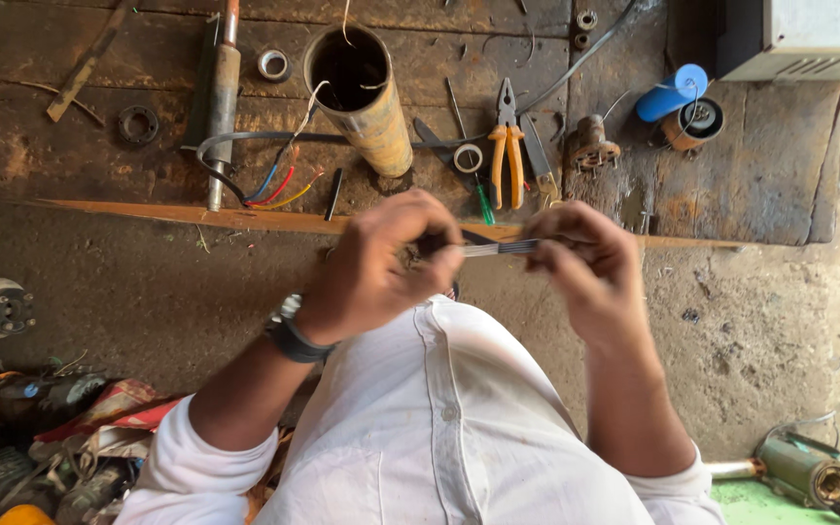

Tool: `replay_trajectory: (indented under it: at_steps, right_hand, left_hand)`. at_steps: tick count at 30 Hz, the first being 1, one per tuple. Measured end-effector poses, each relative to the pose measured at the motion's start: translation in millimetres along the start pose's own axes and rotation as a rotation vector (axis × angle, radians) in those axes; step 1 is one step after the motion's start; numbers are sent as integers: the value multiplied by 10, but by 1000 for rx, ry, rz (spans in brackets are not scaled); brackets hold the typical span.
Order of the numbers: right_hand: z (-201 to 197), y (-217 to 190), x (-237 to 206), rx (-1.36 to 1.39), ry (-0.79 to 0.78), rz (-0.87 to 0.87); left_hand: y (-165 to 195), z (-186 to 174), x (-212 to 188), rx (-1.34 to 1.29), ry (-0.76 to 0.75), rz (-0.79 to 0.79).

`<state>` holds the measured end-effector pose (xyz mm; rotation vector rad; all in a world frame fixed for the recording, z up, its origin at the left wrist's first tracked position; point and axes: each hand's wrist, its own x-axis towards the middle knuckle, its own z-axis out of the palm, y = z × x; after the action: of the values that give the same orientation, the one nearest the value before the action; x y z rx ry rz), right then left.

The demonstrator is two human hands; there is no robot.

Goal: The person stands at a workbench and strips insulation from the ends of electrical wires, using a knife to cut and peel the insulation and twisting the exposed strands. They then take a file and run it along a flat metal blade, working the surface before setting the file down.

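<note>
A thin, flat strip of grey and white wires (498, 249) is held between the two hands, in front of a white shirt (439, 418). Its long side runs from left to right. One end is pinched by the fingers of the left hand (381, 267), and the other end is pinched by the fingers of the right hand (580, 267). Both hands are just as near to it, one at each end. The fingers of both hands are curled and pressed tight on the strip. It looks pale, straight and stiff, with thin lines along it; its left end looks dark.

Just past the hands, a worn wooden bench (751, 185) is seen. On it, orange-handled metal pliers (507, 146) are laid, and to their left a rusty yellow metal tube (362, 92) is stood.
</note>
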<state>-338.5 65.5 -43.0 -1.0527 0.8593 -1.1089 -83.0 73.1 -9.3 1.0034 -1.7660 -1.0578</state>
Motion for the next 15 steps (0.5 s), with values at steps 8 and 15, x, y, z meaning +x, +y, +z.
replay_trajectory:
  at_steps: [8, 15]
  right_hand:
    - [-256, 282, -99, 455, -92, 123]
    - [76, 423, -184, 396, 20, 13]
  left_hand:
    - [-52, 3, 14, 271, 241, -14]
    - [167, 284, 45, 391, 141, 230]
